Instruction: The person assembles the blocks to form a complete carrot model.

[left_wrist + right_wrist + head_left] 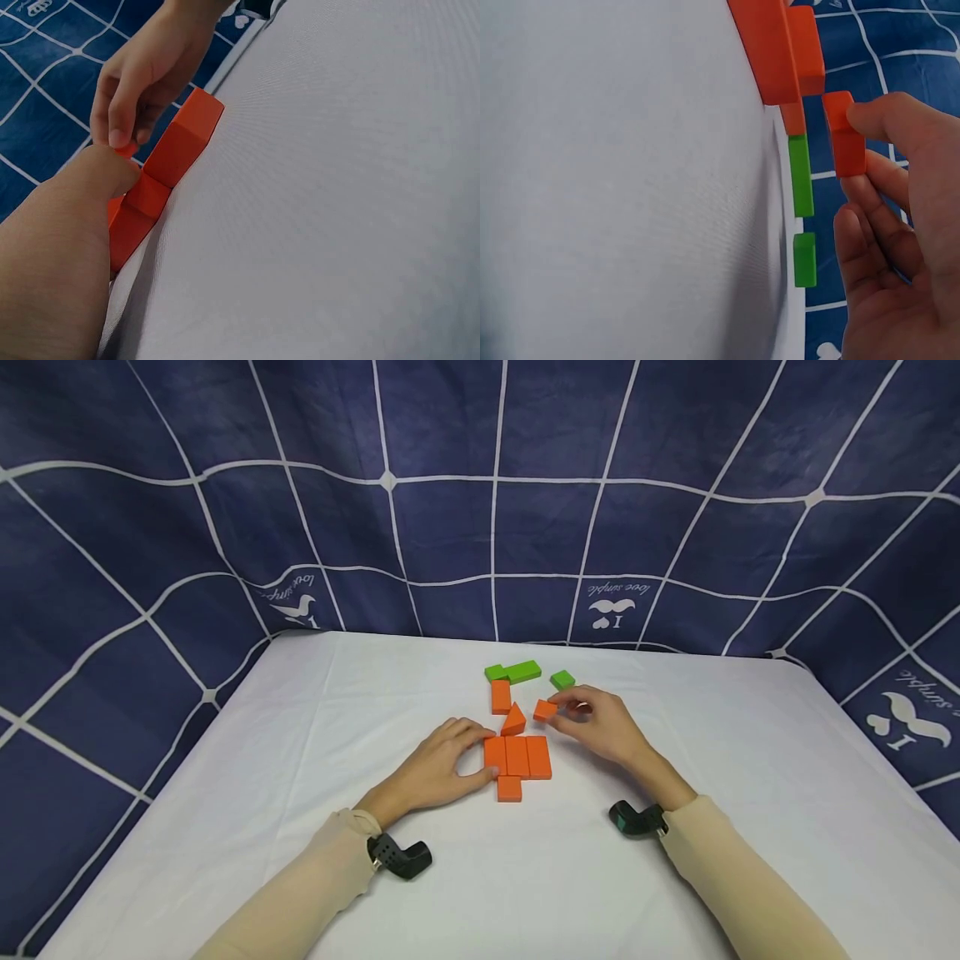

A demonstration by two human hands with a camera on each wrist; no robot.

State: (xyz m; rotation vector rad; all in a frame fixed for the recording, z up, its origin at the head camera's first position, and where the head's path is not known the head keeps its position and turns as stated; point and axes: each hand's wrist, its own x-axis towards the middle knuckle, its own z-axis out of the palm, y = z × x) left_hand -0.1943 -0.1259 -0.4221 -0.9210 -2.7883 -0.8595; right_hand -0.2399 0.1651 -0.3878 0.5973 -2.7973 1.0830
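Note:
My right hand (604,723) pinches a small orange block (545,710) between thumb and fingers, and the right wrist view shows it held up beside the other blocks. On the white table, three orange rectangular blocks (517,757) stand side by side. My left hand (438,764) has its thumb and forefinger at the near and far ends of the leftmost one. A smaller orange block (509,789) touches the row's near side. Just beyond the row is an orange triangular block (513,720). Farther back lies another orange rectangular block (501,697).
A long green block (523,672) and a small green block (495,673) meet behind the orange pieces. Another small green block (562,680) lies apart to their right, close to my right hand. A dark blue checked cloth (450,527) hangs behind the white-covered table (570,893).

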